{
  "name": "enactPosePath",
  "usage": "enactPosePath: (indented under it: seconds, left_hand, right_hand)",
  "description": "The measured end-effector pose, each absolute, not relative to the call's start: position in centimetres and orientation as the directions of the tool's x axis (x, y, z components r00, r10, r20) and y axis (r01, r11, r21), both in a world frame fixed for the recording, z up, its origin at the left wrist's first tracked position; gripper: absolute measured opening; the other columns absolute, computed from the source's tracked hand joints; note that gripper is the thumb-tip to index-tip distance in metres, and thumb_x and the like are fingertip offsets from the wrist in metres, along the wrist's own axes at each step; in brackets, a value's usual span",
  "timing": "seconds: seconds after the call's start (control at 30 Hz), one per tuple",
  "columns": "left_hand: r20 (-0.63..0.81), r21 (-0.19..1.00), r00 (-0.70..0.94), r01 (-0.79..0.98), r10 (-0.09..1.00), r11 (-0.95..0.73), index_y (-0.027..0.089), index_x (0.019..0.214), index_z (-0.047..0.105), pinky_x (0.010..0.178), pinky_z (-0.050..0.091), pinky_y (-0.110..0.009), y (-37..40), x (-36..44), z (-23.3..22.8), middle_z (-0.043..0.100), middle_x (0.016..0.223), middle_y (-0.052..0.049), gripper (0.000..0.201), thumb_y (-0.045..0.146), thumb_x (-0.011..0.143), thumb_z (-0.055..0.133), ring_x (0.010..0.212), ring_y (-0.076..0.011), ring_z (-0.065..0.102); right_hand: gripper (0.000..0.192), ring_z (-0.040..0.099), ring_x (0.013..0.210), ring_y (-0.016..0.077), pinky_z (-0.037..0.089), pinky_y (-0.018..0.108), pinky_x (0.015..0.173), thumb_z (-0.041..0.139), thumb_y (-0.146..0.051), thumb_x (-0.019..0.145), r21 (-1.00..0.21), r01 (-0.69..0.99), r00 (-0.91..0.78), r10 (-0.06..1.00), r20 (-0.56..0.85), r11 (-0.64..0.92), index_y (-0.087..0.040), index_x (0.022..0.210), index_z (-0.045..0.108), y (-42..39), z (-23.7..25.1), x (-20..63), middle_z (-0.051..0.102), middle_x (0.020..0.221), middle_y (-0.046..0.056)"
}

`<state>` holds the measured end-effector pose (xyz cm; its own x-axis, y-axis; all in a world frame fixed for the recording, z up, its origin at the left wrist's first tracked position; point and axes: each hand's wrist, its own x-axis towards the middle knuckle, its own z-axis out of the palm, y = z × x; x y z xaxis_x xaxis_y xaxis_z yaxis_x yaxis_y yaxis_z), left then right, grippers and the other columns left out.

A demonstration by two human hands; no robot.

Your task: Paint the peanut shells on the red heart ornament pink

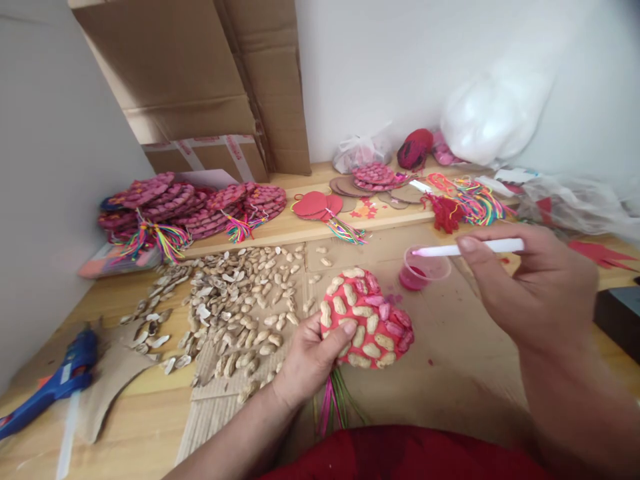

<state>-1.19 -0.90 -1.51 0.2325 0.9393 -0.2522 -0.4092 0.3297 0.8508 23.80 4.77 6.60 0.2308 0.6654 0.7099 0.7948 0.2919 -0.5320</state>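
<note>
My left hand (315, 353) grips a red gourd-shaped piece (356, 321) by its lower left edge, thumb on top. Peanut shells are stuck over its face; those toward the right are coloured pink, the others are bare tan. A pink and green tassel (336, 399) hangs below it. In my right hand (535, 287) is a slim white-handled paintbrush (463, 249), pinched between thumb and fingers. Its pink tip is over a small clear plastic cup (436, 267) with dark pink liquid in the bottom. Whether the tip touches the cup's rim I cannot tell.
Loose peanut shells (240, 300) spread over cardboard at the left. A blue glue gun (75, 367) lies beyond them. Finished pink pieces (165, 200), red cutouts (317, 205) and colourful tassels (480, 200) line the back board. A dark box (617, 320) stands at the right edge.
</note>
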Motion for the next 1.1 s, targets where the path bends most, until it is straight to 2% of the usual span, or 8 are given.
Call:
enactPosePath:
  seconds: [0.1, 0.13, 0.2, 0.3, 0.47, 0.7, 0.9, 1.1]
  left_hand:
    - [-0.233, 0.865, 0.236, -0.393, 0.943, 0.312, 0.017, 0.092, 0.079, 0.070, 0.054, -0.025, -0.9, -1.3, -1.3, 0.077, 0.079, -0.003, 0.028, 0.043, 0.084, 0.081, 0.070, -0.0147, 0.067]
    - [-0.225, 0.870, 0.239, -0.388, 0.945, 0.305, 0.017, 0.090, 0.078, 0.069, 0.054, -0.024, -0.9, -1.3, -1.2, 0.076, 0.077, -0.003, 0.028, 0.043, 0.083, 0.082, 0.069, -0.0142, 0.067]
    - [-0.208, 0.881, 0.241, -0.375, 0.948, 0.289, 0.017, 0.082, 0.076, 0.069, 0.053, -0.024, -0.8, -1.3, -0.9, 0.073, 0.071, -0.001, 0.028, 0.044, 0.082, 0.083, 0.065, -0.0125, 0.064]
    - [-0.187, 0.892, 0.244, -0.364, 0.952, 0.268, 0.016, 0.076, 0.073, 0.069, 0.052, -0.023, -0.8, -1.3, -0.4, 0.068, 0.064, 0.001, 0.030, 0.044, 0.082, 0.083, 0.060, -0.0107, 0.060]
    - [-0.170, 0.905, 0.248, -0.344, 0.954, 0.251, 0.016, 0.081, 0.076, 0.070, 0.052, -0.024, -0.8, -1.3, -0.4, 0.070, 0.067, 0.000, 0.028, 0.044, 0.083, 0.082, 0.063, -0.0116, 0.061]
    - [-0.198, 0.917, 0.238, -0.297, 0.951, 0.265, 0.015, 0.087, 0.077, 0.072, 0.052, -0.025, -0.8, -1.5, -0.7, 0.078, 0.082, -0.005, 0.032, 0.046, 0.083, 0.082, 0.071, -0.0147, 0.066]
    - [-0.207, 0.922, 0.216, -0.282, 0.954, 0.264, 0.016, 0.089, 0.078, 0.075, 0.053, -0.027, -0.9, -1.4, -0.7, 0.079, 0.084, -0.005, 0.032, 0.047, 0.082, 0.082, 0.074, -0.0162, 0.068]
    - [-0.177, 0.920, 0.214, -0.310, 0.961, 0.239, 0.017, 0.087, 0.080, 0.070, 0.053, -0.025, -0.8, -1.2, -0.5, 0.073, 0.069, -0.001, 0.030, 0.046, 0.083, 0.081, 0.062, -0.0125, 0.062]
  right_hand:
    - [0.010, 0.068, 0.069, 0.0172, 0.053, 0.036, 0.071, 0.075, -0.036, 0.084, -0.751, 0.508, 0.248, 0.763, 0.597, 0.422, -0.026, 0.086, 0.074, 3.6, 7.0, 22.4, 0.073, 0.076, 0.000]
    - [0.009, 0.070, 0.071, 0.0185, 0.055, 0.037, 0.071, 0.075, -0.034, 0.085, -0.793, 0.406, 0.219, 0.795, 0.566, 0.454, -0.026, 0.085, 0.074, 3.2, 7.1, 21.9, 0.073, 0.078, 0.000]
    - [0.005, 0.074, 0.079, 0.0202, 0.057, 0.039, 0.076, 0.074, -0.031, 0.086, -0.823, 0.319, 0.145, 0.834, 0.533, 0.470, -0.026, 0.087, 0.074, 2.6, 7.1, 21.1, 0.075, 0.086, 0.001]
    - [0.006, 0.073, 0.084, 0.0193, 0.057, 0.039, 0.083, 0.073, -0.024, 0.086, -0.770, 0.348, 0.067, 0.806, 0.589, 0.534, -0.025, 0.092, 0.074, 2.1, 7.0, 20.5, 0.074, 0.090, 0.001]
    - [0.012, 0.070, 0.090, 0.0200, 0.058, 0.041, 0.085, 0.073, -0.019, 0.085, -0.691, 0.421, 0.009, 0.759, 0.651, 0.587, -0.026, 0.095, 0.074, 2.2, 6.8, 20.4, 0.073, 0.089, 0.001]
    - [0.016, 0.070, 0.089, 0.0215, 0.057, 0.044, 0.083, 0.073, -0.018, 0.084, -0.660, 0.463, -0.016, 0.750, 0.661, 0.591, -0.029, 0.096, 0.073, 2.2, 6.6, 20.2, 0.073, 0.093, 0.001]
    - [0.019, 0.067, 0.091, 0.0217, 0.054, 0.044, 0.084, 0.073, -0.016, 0.083, -0.582, 0.523, -0.058, 0.707, 0.705, 0.623, -0.029, 0.096, 0.072, 1.9, 6.6, 20.1, 0.072, 0.086, 0.000]
    - [0.019, 0.067, 0.091, 0.0216, 0.056, 0.044, 0.084, 0.073, -0.016, 0.082, -0.558, 0.545, -0.049, 0.688, 0.724, 0.626, -0.028, 0.097, 0.071, 1.6, 6.7, 20.1, 0.074, 0.088, 0.000]
